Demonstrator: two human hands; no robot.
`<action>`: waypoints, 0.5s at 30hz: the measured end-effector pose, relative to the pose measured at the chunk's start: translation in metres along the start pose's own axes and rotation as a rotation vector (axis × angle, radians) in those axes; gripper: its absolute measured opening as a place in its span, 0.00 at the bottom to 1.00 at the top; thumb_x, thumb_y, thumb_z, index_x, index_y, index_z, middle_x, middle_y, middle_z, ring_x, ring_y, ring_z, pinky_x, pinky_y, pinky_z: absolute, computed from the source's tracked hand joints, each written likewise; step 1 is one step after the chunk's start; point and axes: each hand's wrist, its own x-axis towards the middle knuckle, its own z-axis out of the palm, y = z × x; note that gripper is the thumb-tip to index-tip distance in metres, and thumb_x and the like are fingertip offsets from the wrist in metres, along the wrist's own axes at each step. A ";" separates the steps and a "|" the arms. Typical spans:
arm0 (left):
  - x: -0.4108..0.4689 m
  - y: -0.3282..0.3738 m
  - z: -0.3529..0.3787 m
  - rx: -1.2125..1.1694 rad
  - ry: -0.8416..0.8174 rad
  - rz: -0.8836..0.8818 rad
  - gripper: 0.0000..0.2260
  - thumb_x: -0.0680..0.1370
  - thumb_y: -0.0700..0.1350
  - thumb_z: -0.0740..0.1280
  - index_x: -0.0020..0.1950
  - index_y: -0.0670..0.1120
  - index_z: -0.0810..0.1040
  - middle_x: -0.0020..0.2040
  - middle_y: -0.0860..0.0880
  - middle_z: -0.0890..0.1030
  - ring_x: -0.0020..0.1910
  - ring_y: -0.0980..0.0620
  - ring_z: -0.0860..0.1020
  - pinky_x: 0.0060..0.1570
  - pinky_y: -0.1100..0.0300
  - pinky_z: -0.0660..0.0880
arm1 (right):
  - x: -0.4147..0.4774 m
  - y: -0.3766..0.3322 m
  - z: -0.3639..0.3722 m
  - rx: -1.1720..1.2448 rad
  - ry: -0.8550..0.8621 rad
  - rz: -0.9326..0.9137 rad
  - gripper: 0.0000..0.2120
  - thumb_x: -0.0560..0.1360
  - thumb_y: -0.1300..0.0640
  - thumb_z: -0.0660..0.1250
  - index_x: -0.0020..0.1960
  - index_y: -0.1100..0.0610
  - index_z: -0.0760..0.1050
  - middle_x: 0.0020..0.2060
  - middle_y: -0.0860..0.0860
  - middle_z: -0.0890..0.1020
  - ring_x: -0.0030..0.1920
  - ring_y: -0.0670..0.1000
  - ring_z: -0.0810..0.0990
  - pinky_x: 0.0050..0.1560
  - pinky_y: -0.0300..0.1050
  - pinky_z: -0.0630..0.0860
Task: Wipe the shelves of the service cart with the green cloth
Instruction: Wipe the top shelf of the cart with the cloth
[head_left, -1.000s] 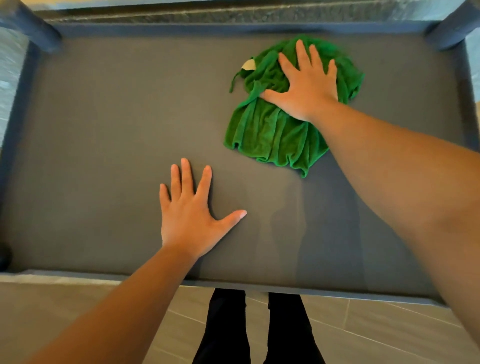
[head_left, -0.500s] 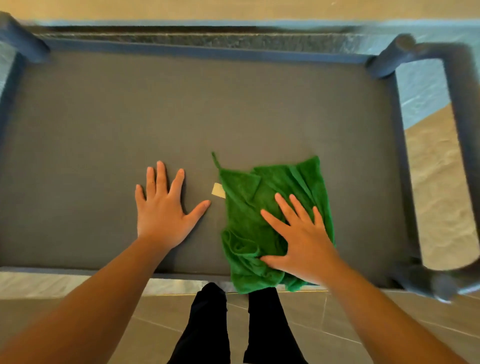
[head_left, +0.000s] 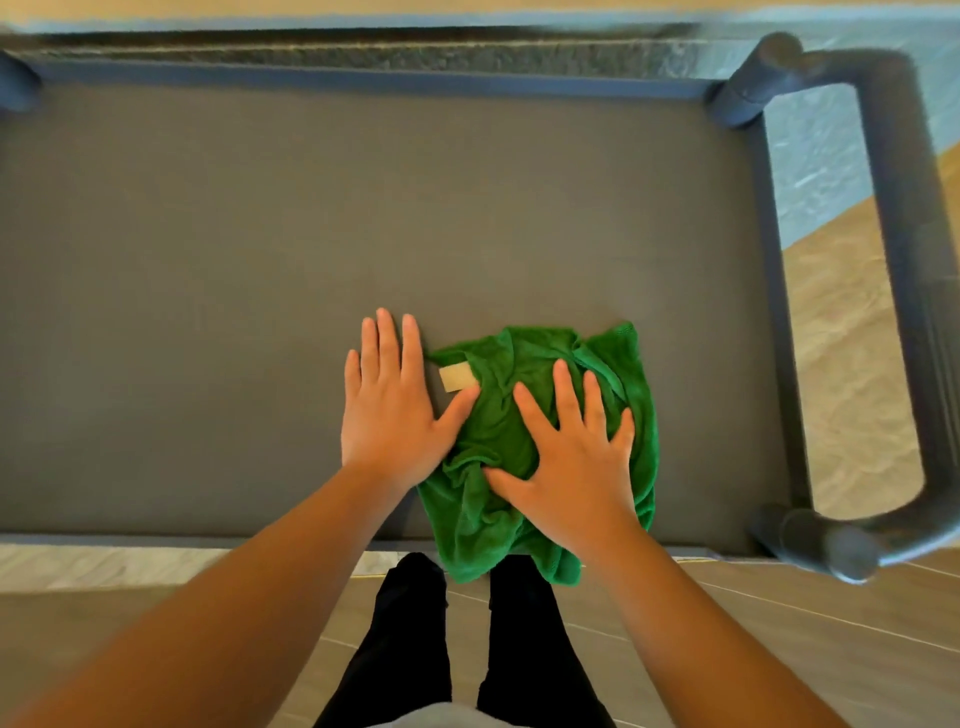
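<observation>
R hand (head_left: 571, 462) flat, fingers splayed, pressing green cloth (head_left: 498, 431); L hand (head_left: 387, 410) flat on shelf (head_left: 208, 286).

head cam, single view | aimed fwd & steep down | close over cart shelf (head_left: 260, 260) | legs (head_left: 405, 649), floor (head_left: 779, 649) at btm edge

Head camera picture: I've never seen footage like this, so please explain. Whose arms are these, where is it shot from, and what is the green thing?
No machine here: a person wears one camera on the head, looking down at their own arms. The left hand lies flat on the service cart's grey shelf, thumb touching the green cloth. The right hand presses flat on that cloth, fingers spread; neither hand holds anything. The cloth overhangs the near edge. The cart's handle is at right.
</observation>
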 end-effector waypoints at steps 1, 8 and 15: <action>0.001 0.001 -0.001 0.021 -0.011 0.007 0.45 0.76 0.74 0.42 0.81 0.44 0.42 0.82 0.41 0.42 0.80 0.44 0.40 0.78 0.45 0.44 | 0.006 0.000 -0.003 -0.007 0.004 0.013 0.45 0.70 0.21 0.49 0.80 0.40 0.41 0.80 0.51 0.35 0.79 0.60 0.36 0.73 0.71 0.47; 0.004 0.003 -0.005 0.042 -0.069 0.010 0.51 0.72 0.78 0.37 0.81 0.40 0.42 0.82 0.41 0.41 0.80 0.45 0.38 0.77 0.47 0.42 | 0.062 0.006 -0.026 -0.034 0.039 0.045 0.44 0.71 0.23 0.50 0.80 0.40 0.42 0.80 0.52 0.37 0.79 0.61 0.35 0.73 0.71 0.47; 0.010 0.008 -0.007 0.055 -0.099 0.013 0.53 0.69 0.79 0.32 0.81 0.40 0.39 0.81 0.41 0.37 0.80 0.45 0.35 0.77 0.47 0.40 | 0.135 0.012 -0.058 0.027 0.131 0.087 0.43 0.72 0.23 0.50 0.80 0.40 0.45 0.81 0.52 0.40 0.80 0.60 0.37 0.73 0.72 0.46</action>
